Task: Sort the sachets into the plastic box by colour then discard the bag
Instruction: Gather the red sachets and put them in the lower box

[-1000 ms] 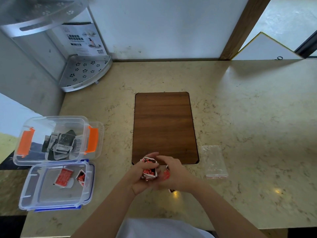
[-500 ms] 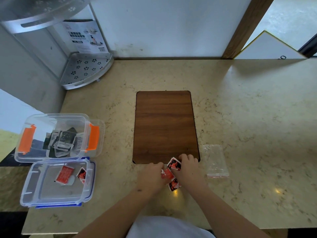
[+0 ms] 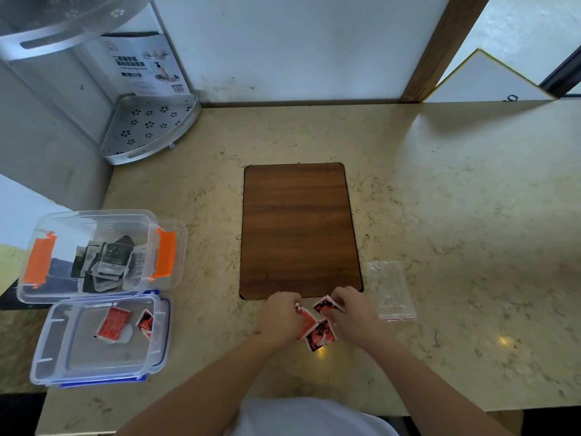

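Note:
Several red sachets (image 3: 318,329) lie on the counter just below the wooden board. My left hand (image 3: 279,316) curls its fingers over the left edge of this pile, and my right hand (image 3: 353,311) pinches the top red sachet at the right. A clear box with orange clips (image 3: 163,256) at the left holds several black sachets (image 3: 110,265). In front of it a clear tray with blue clips (image 3: 63,366) holds two red sachets (image 3: 114,322). The empty clear zip bag (image 3: 391,289) lies flat to the right of my hands.
A dark wooden board (image 3: 298,228) lies in the middle of the beige stone counter (image 3: 456,215). A perforated metal corner shelf (image 3: 147,127) and a product box stand at the back left against the wall. The counter's front edge is close to my body.
My hands have come down from holding the red sachets in the air and now rest on the counter, with the sachets spread between them.

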